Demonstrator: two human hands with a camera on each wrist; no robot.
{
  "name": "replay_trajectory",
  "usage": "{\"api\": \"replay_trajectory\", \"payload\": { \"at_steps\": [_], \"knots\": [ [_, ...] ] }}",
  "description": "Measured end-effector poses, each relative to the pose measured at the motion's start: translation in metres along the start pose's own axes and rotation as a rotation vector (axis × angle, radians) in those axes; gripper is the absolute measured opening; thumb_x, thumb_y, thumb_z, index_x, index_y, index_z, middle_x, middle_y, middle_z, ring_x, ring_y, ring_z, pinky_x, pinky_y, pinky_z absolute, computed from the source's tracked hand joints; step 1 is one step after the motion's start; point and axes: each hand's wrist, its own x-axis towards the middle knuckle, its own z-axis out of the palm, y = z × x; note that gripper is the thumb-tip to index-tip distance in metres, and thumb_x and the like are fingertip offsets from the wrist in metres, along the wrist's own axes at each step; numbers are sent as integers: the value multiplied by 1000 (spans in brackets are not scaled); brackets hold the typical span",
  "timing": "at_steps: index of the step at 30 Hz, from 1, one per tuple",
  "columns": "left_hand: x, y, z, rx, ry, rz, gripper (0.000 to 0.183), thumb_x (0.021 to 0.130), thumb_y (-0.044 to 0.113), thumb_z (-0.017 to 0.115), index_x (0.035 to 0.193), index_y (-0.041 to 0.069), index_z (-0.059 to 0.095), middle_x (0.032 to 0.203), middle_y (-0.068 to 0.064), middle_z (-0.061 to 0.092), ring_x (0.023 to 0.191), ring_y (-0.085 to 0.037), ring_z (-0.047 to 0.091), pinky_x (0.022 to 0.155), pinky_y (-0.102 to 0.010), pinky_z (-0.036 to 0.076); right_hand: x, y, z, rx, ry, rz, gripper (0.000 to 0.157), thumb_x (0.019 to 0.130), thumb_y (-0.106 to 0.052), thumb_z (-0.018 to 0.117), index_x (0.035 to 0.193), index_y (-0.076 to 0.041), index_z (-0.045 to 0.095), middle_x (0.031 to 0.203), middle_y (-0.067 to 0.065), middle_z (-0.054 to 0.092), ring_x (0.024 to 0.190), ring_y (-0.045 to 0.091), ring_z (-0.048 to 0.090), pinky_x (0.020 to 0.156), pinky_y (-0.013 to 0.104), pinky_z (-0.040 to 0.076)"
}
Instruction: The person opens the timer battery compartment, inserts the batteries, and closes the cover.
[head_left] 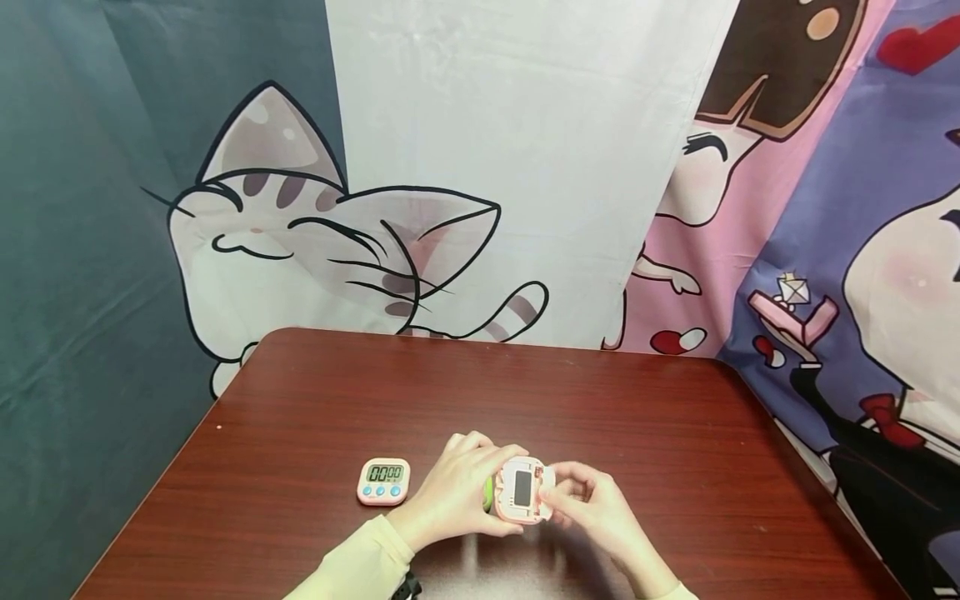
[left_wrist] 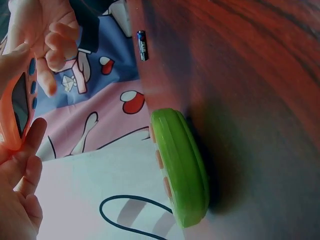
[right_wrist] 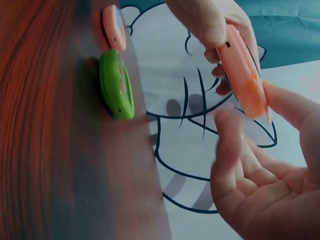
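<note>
My left hand (head_left: 468, 483) grips a pink timer (head_left: 522, 490) by its edges, with its back and dark rectangular patch turned up in the head view. A pale flap (head_left: 548, 492) stands out at its right end. My right hand (head_left: 596, 504) is at that end. In the right wrist view its thumb (right_wrist: 287, 102) presses against the timer's end, while the other fingers stay apart from it. A green timer (left_wrist: 180, 167) stands on the table below, mostly hidden by my left hand in the head view.
Left of my hands, a cream-and-pink timer (head_left: 384, 482) lies face up, its display showing zeros. A small dark battery (left_wrist: 142, 45) lies on the brown table (head_left: 480, 383). Behind the table hangs a cartoon-printed cloth (head_left: 525, 167).
</note>
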Motion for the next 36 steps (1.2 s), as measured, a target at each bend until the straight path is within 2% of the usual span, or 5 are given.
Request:
{"api": "replay_trajectory", "payload": {
  "at_steps": [7, 17, 26, 32, 36],
  "knots": [
    [-2, -1, 2, 11, -6, 2, 80, 53, 59, 83, 121, 24, 57, 91, 15, 61, 87, -8, 43, 81, -29, 34, 0, 4, 1, -52, 53, -247, 45, 79, 5, 70, 120, 2, 51, 77, 5, 65, 63, 8, 61, 55, 25, 50],
    [-4, -1, 4, -5, -12, 8, 79, 53, 59, 83, 120, 28, 56, 87, 17, 60, 88, -6, 44, 81, -27, 32, -3, 5, -2, 111, -3, -268, 23, 84, 9, 62, 105, 10, 54, 78, -5, 64, 60, 4, 58, 52, 26, 50],
    [-5, 0, 1, -12, -14, -12, 80, 53, 58, 83, 121, 25, 57, 93, 16, 63, 89, -6, 44, 81, -28, 32, -9, 13, -14, 76, -80, -174, 25, 85, 5, 62, 101, 17, 47, 75, -2, 62, 59, 2, 56, 50, 26, 50],
    [-6, -1, 1, 5, -6, 0, 81, 52, 60, 83, 121, 26, 56, 87, 16, 61, 89, -6, 44, 82, -28, 32, -15, 24, -17, -114, -231, -61, 18, 85, -4, 66, 97, 6, 57, 64, 16, 59, 55, 2, 54, 47, 30, 49],
    [-5, 0, 0, 12, -4, 4, 80, 52, 60, 82, 120, 26, 56, 85, 16, 60, 88, -6, 44, 82, -28, 32, -20, 29, -16, -192, -280, -6, 13, 84, -8, 68, 92, -3, 60, 61, 14, 60, 53, 2, 55, 46, 32, 50]
  ]
}}
